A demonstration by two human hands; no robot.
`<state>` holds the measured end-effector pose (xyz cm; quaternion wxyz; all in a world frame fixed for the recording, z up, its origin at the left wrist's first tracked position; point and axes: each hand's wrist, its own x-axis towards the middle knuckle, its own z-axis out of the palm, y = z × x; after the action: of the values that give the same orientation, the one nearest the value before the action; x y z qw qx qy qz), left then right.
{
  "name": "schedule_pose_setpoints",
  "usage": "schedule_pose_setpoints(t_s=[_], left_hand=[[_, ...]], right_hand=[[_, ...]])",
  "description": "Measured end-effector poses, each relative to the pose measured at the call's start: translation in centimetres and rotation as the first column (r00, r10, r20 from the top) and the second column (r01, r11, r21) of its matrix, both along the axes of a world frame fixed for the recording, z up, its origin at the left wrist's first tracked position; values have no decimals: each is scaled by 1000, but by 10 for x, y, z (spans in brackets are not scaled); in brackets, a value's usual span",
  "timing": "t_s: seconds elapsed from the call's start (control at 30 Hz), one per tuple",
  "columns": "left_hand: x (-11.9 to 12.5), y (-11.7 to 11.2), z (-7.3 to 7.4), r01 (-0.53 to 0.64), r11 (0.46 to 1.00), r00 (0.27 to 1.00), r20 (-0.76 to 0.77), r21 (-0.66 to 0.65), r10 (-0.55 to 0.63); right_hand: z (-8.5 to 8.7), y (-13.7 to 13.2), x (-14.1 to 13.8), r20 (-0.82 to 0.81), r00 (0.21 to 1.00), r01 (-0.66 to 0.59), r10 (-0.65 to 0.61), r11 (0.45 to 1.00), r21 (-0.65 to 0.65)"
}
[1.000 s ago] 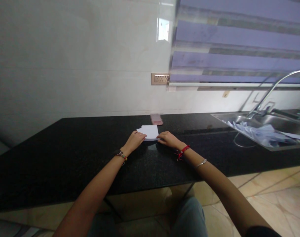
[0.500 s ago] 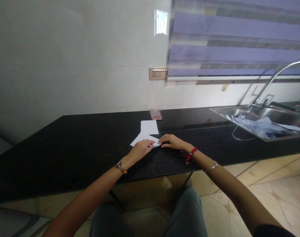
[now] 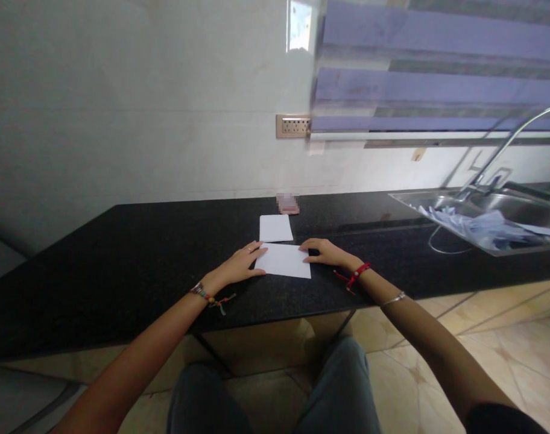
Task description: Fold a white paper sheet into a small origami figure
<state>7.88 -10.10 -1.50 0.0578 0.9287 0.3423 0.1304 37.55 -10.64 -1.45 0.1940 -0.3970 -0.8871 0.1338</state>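
Note:
A white sheet of paper (image 3: 281, 260) lies flat on the black countertop in front of me. My left hand (image 3: 239, 265) is at its left edge, fingertips touching the upper left corner and the thumb apart near the lower left corner. At the upper right corner, my right hand (image 3: 327, 251) rests its fingertips on the sheet, thumb spread from the fingers. Both hands are open, with neither one closed round the paper. Just behind the sheet lies a second white piece, perhaps a stack of paper (image 3: 275, 228).
Behind the papers, near the wall, is a blurred pinkish item (image 3: 287, 204). A steel sink (image 3: 505, 248) on the right holds crumpled white or clear material (image 3: 487, 228) under a curved faucet (image 3: 505, 141). A wall socket (image 3: 293, 126) sits above the black countertop (image 3: 143, 271).
The sheet, partly raised and angled under both hands before, now lies flat and squared. My left hand has moved left to its edge; my right hand has shifted slightly right.

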Motion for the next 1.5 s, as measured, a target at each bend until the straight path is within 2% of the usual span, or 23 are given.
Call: schedule_pose_setpoints(t_s=[0.13,0.27,0.47,0.7,0.8,0.93,1.03,1.1,1.3,1.4,1.5], left_hand=[[1,9,5,57,997,995,-83,-53,-62],[6,14,13,47,998,992,-116,-42,-51],[2,24,11,75,989,994,-66,-130,-84],[-1,24,5,46,976,999,-8,-214,-48],[-1,19,5,29,974,999,40,-225,-21],[0,14,4,31,970,996,93,-242,-8],[0,12,4,42,977,994,111,-207,-19],[0,11,5,30,985,995,94,-168,-15],[3,3,17,61,998,998,-10,-12,-61],[6,-4,22,102,994,992,-75,29,-100],[8,-10,24,151,988,984,-96,28,-148]], right_hand=[[0,13,-6,45,998,-53,54,999,-11],[6,24,-11,95,992,-76,80,996,-44],[14,31,-20,153,984,-85,95,994,-70],[9,30,-18,-13,992,-128,127,983,-128],[7,23,-18,-57,995,-94,86,985,-142],[4,17,-22,-71,997,-10,3,996,-94],[3,14,-25,-71,997,28,-32,998,-61],[5,13,-25,-75,997,10,-13,999,-43],[14,9,-23,-108,981,-167,164,986,-19],[15,7,-22,-87,965,-253,247,966,-61],[17,4,-22,-57,958,-285,280,952,-116]])
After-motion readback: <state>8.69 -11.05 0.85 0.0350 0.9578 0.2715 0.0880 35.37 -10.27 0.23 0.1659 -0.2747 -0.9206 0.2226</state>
